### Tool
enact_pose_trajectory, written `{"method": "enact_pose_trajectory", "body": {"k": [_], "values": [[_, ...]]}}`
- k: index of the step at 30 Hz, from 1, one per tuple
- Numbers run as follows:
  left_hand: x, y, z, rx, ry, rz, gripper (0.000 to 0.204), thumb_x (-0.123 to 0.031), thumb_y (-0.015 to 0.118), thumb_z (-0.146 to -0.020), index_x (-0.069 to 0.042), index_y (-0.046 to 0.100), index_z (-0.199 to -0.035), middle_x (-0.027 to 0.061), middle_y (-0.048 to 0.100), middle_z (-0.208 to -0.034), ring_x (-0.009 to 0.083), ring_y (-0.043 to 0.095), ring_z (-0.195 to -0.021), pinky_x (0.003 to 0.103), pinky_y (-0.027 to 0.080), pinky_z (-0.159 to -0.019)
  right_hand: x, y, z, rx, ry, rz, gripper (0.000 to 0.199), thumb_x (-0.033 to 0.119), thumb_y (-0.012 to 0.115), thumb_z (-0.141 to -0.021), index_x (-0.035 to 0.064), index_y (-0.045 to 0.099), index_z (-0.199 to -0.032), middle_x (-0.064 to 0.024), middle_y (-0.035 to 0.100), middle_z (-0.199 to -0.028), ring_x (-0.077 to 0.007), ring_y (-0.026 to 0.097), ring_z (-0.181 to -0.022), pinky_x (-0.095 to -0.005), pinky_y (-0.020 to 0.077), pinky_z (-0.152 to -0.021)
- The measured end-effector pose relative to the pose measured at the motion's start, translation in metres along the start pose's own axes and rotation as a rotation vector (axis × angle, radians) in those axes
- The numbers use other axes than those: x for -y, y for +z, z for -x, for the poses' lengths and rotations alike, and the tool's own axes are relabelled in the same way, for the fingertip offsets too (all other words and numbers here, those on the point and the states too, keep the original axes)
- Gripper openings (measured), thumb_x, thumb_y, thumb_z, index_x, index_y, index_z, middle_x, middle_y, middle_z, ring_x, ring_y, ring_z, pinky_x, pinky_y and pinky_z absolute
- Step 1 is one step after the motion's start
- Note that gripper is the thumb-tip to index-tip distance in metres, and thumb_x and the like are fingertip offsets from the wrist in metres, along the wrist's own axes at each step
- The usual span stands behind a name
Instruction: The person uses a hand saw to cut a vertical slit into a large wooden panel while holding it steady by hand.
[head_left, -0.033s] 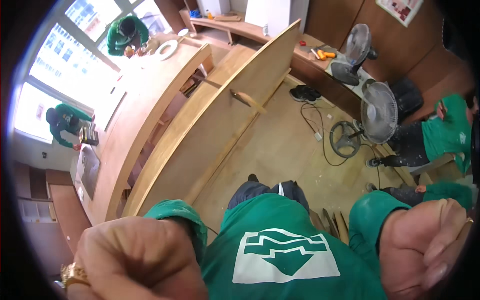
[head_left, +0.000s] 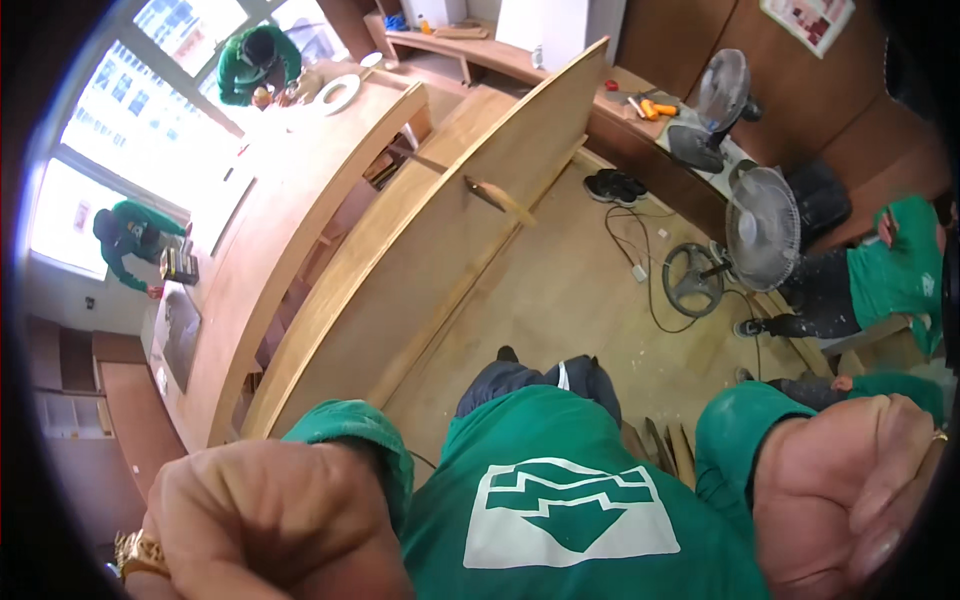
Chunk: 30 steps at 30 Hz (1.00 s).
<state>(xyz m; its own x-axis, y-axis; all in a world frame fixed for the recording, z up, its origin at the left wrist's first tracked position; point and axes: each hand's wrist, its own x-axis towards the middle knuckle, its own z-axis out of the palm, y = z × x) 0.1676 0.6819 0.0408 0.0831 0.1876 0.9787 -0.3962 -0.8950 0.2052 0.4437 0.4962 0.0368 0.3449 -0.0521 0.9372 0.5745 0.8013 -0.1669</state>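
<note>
My left hand (head_left: 275, 520) is raised very close at the lower left. Its fingers curl toward the picture's rim, where their tips are cut off, and a chunky gold ring (head_left: 140, 552) shows on one of them. At the lower right, my right hand (head_left: 840, 490) is likewise raised, its fingers bent inward, with a bit of gold at the edge. Whatever the fingers of either hand may grip is out of sight. Between my hands is my green shirt (head_left: 440, 500) with a white arrow print, and dark trousers (head_left: 590, 390) below it.
A long curved wooden panel (head_left: 420, 270) stands ahead, with a handsaw (head_left: 490, 195) at it. Beyond is a wooden counter (head_left: 270, 200) with two people in green. Two fans (head_left: 762, 222), a black steering-wheel-shaped base (head_left: 692, 280), cords and shoes (head_left: 613, 186) lie right, near other people.
The whole scene has shifted a few pixels in the view. My hands stay raised in nearly the same pose.
</note>
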Motion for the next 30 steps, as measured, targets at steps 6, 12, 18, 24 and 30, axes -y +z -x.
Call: {"method": "enact_pose_trajectory", "body": {"k": [6,12,18,24,30], "values": [[0.032,0.027,0.02,-0.015,-0.125,-0.138,0.039,-0.014,0.088,-0.101,-0.003,0.076,-0.136,0.013,0.075,-0.126,0.0217,0.075,-0.104,0.036,0.06,-0.092,-0.092,0.014,0.022,0.093,0.146,-0.097,0.021,0.024,0.082,-0.101,0.0107,0.067,-0.103,0.0002,0.07,-0.094,-0.0161,0.068,-0.098,-0.0325,0.052,-0.087],[0.08,0.068,0.038,-0.154,-0.369,-0.414,0.043,-0.01,0.086,-0.102,-0.001,0.074,-0.143,0.0172,0.076,-0.137,0.0261,0.075,-0.119,0.042,0.061,-0.104,-0.177,0.01,0.028,0.201,0.37,-0.155,0.028,0.018,0.081,-0.106,0.0003,0.071,-0.125,-0.0078,0.077,-0.108,-0.0192,0.073,-0.109,-0.035,0.0577,-0.096],[0.276,0.042,0.181,0.373,-1.011,-0.961,0.059,-0.034,0.086,-0.104,-0.001,0.071,-0.151,0.0256,0.074,-0.146,0.0428,0.069,-0.14,0.051,0.055,-0.122,-0.365,-0.001,0.197,0.83,1.133,0.151,0.051,0.022,0.084,-0.11,-0.0029,0.069,-0.151,-0.0135,0.081,-0.121,-0.0184,0.077,-0.111,-0.0369,0.062,-0.101],[0.448,0.018,0.317,0.712,-1.234,-1.128,0.068,-0.054,0.08,-0.107,-0.001,0.073,-0.148,0.0249,0.071,-0.155,0.0449,0.065,-0.146,0.055,0.051,-0.125,-0.452,0.002,0.419,1.194,1.066,0.345,0.078,0.045,0.076,-0.112,-0.003,0.052,-0.169,-0.0351,0.079,-0.13,-0.0556,0.076,-0.117,-0.0591,0.059,-0.107],[0.521,0.001,0.355,0.88,-1.414,-1.167,0.07,-0.075,0.061,-0.111,-0.013,0.08,-0.135,0.0228,0.084,-0.128,0.0461,0.078,-0.122,0.06,0.061,-0.102,-0.481,0.068,0.446,1.22,1.492,0.33,0.08,0.05,0.069,-0.115,0.0017,0.046,-0.174,-0.0403,0.077,-0.125,-0.0594,0.074,-0.119,-0.0635,0.0554,-0.105]]}}
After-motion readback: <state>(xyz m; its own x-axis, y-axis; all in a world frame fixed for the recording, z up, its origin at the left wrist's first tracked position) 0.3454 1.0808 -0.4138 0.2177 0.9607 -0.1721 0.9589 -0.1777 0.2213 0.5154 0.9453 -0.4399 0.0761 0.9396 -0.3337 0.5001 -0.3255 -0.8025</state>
